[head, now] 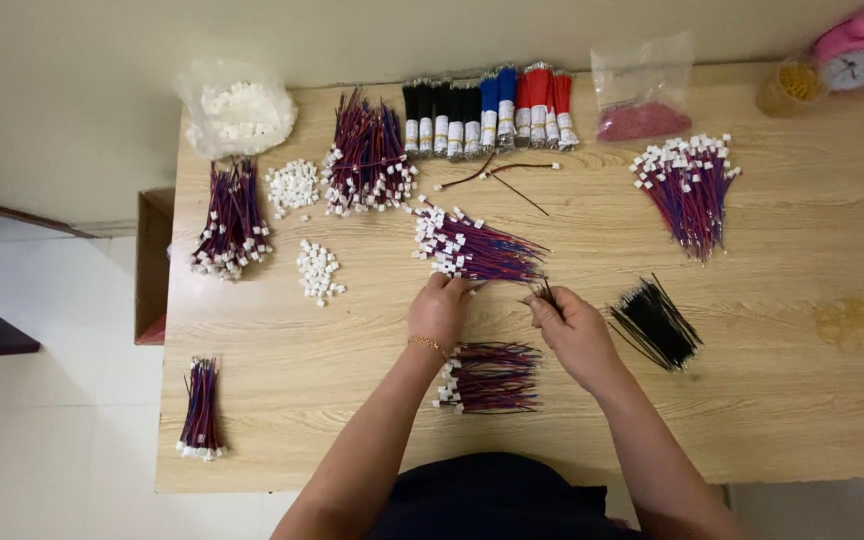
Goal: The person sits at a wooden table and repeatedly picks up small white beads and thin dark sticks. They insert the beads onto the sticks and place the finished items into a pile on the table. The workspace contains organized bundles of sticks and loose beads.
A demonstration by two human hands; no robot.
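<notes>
My left hand [439, 310] rests its fingers on the near edge of a fanned bunch of red and blue wires with white connectors [472, 248] in the middle of the wooden table [772, 400]. My right hand [574, 330] pinches a few thin dark wires [543, 291] at their ends, right next to that bunch. Between my forearms lies another bundle of red and blue connector wires [487, 378]. A pile of short black wires [655, 322] lies just right of my right hand.
More wire bundles lie at the left [232, 220], the near left corner [200, 410], the back [367, 155] and the right [690, 180]. Loose white connectors [318, 270], a bag of them [237, 108], banded wire rolls [487, 112], a bag of red bits [642, 105] and a pink clock [852, 50] line the back.
</notes>
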